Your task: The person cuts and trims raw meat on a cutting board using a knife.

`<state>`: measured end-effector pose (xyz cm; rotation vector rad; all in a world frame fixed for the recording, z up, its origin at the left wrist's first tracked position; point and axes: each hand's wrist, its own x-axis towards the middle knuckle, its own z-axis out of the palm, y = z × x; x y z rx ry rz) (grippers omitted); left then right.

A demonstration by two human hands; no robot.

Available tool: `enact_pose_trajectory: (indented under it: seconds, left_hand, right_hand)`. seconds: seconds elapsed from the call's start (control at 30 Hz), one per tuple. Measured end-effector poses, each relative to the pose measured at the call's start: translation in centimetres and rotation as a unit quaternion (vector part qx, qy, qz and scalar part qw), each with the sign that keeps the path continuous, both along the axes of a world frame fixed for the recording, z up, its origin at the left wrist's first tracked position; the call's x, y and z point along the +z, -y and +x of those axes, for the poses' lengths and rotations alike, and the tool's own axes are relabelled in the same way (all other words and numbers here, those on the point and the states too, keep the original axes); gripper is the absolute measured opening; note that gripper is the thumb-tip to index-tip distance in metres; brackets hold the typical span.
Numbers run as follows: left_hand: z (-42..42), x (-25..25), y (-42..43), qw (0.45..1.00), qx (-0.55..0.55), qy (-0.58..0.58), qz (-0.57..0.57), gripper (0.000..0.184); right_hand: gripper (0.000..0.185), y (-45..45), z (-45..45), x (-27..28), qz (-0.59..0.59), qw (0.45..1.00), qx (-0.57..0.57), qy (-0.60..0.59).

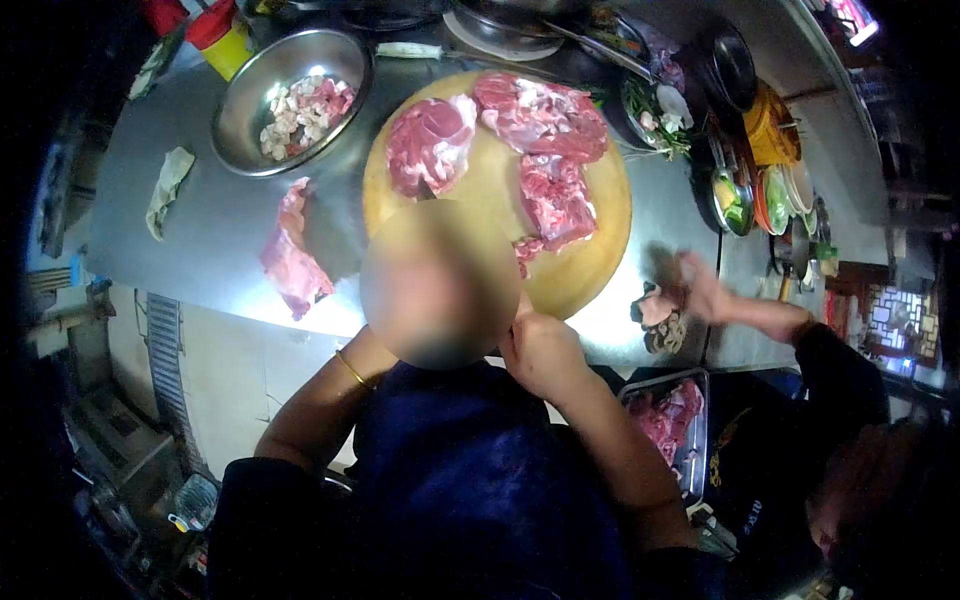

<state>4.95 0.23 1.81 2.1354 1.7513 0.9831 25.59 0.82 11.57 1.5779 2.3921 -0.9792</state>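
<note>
A round yellow cutting board (600, 220) holds a round piece of red meat (430, 145) at its left and a larger slab (540, 115) along its top and right. A dark blade tip (426, 190) shows at the lower edge of the round piece. A blurred patch covers the board's lower left and most of my left hand (370, 350), whose wrist wears a gold bangle. My right hand (543, 355) is at the board's near edge, fingers curled round something the blur hides. Whether either hand holds the blade cannot be seen.
A steel bowl of meat chunks (305, 115) stands upper left. A meat strip (293, 250) and a pale cloth (168, 190) lie on the steel table. At right, a co-worker's hand (708, 292) is beside some scraps (660, 318). A meat tray (665, 420) sits below; dishes line the back right.
</note>
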Motion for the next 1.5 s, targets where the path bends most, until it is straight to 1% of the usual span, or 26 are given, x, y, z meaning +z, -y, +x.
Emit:
enact_pose_trajectory:
  seconds: [0.07,0.13,0.17,0.23,0.27,0.37,0.4,0.47,0.5,0.53,0.63,0.73,0.83,0.87,0.97,1.03,1.1,1.2,1.3,1.33,1.4,1.43,1.47,1.5]
  left_hand:
    - [-0.4,0.1,0.6,1.000,0.008,-0.004,-0.005,0.032]
    - [-0.6,-0.3,1.1,0.999,0.032,-0.011,-0.023,0.036]
    - [-0.7,0.2,1.0,1.000,0.025,-0.013,0.002,0.037]
    - [-0.6,1.5,1.1,0.999,0.014,-0.017,0.044,0.039]
    - [-0.8,0.5,1.6,0.999,0.003,0.039,0.033,0.040]
    - [-1.3,0.7,1.6,0.997,-0.019,0.063,0.050,0.038]
    - [-1.5,0.5,1.7,0.998,-0.009,0.046,0.040,0.036]
    - [-1.8,-0.3,2.3,1.000,0.002,0.013,0.015,0.033]
    - [-1.8,-0.5,2.6,1.000,-0.002,0.014,0.011,0.031]
    - [-1.9,-0.8,2.6,1.000,-0.006,0.016,0.009,0.030]
    - [-1.7,-0.7,2.5,1.000,-0.008,0.019,0.010,0.023]
    - [-2.2,-0.4,2.3,1.000,-0.010,0.018,0.019,0.019]
    - [-3.2,-0.6,2.0,0.999,-0.006,-0.006,0.032,0.019]
    - [-3.6,-0.5,1.6,0.999,0.001,-0.013,0.039,0.016]
    - [-4.4,-0.8,-0.3,0.999,-0.017,-0.032,0.029,0.012]
    - [-4.1,-0.4,-2.0,0.999,-0.026,-0.039,0.016,0.009]
    - [-3.3,-0.6,-3.4,0.999,-0.029,-0.039,0.010,0.010]
    - [-1.3,-1.2,-4.8,0.997,-0.066,0.022,-0.039,0.021]
    - [1.4,-1.1,-5.6,0.993,-0.086,0.063,-0.048,0.036]
    - [1.9,-0.8,-6.2,0.986,-0.117,0.074,-0.097,0.046]
    - [3.3,-0.6,-7.0,0.985,-0.161,0.027,-0.051,0.047]
    - [4.0,-0.2,-7.3,0.983,-0.180,0.004,-0.027,0.047]
    - [4.6,0.2,-7.2,0.976,-0.205,0.020,-0.066,0.047]
    - [5.1,0.4,-7.1,0.971,-0.224,0.043,-0.073,0.045]
  right_hand:
    - [0.031,-0.2,0.3,0.0,-0.014,1.000,-0.001,0.010]
    - [0.037,1.0,2.1,2.4,-0.042,0.999,-0.020,0.001]
    - [0.039,2.0,3.5,3.3,-0.059,0.998,-0.026,0.000]
    - [0.038,3.7,7.1,3.0,-0.105,0.993,-0.061,0.006]
    - [0.037,4.4,8.1,3.0,-0.129,0.988,-0.078,0.011]
    - [0.038,5.5,7.6,3.6,-0.097,0.991,-0.089,0.020]
    - [0.039,5.5,6.9,3.8,-0.073,0.994,-0.072,0.038]
    - [0.035,5.3,5.2,4.6,-0.050,0.997,-0.058,0.003]
    - [0.033,5.2,4.5,4.6,-0.040,0.998,-0.054,-0.012]
    - [0.034,5.0,3.8,4.3,0.008,1.000,-0.022,-0.020]
    - [0.035,3.4,1.5,1.7,0.000,0.998,0.028,0.048]
    - [0.033,2.6,0.5,1.4,-0.016,0.998,0.007,0.054]
    - [0.035,3.8,2.8,3.4,-0.053,0.998,-0.026,0.031]
    - [0.037,4.8,4.3,3.5,-0.058,0.997,-0.030,0.031]
    - [0.031,6.9,7.8,3.8,-0.117,0.986,-0.102,-0.055]
    - [0.026,9.4,9.7,1.2,-0.145,0.951,-0.237,-0.133]
    - [0.023,10.3,10.0,0.6,-0.172,0.895,-0.353,-0.211]
    - [0.021,11.1,9.1,0.7,-0.190,0.782,-0.488,-0.338]
    - [0.019,12.5,8.5,0.5,-0.183,0.722,-0.546,-0.384]
    - [0.019,12.7,8.4,0.3,-0.191,0.707,-0.560,-0.388]
    - [0.017,13.0,8.2,-0.6,-0.208,0.678,-0.582,-0.397]
    - [0.016,13.1,7.9,-1.3,-0.207,0.678,-0.582,-0.398]
    - [0.015,13.1,7.5,-2.2,-0.206,0.679,-0.581,-0.399]
    - [0.014,13.0,7.1,-3.2,-0.207,0.681,-0.578,-0.400]
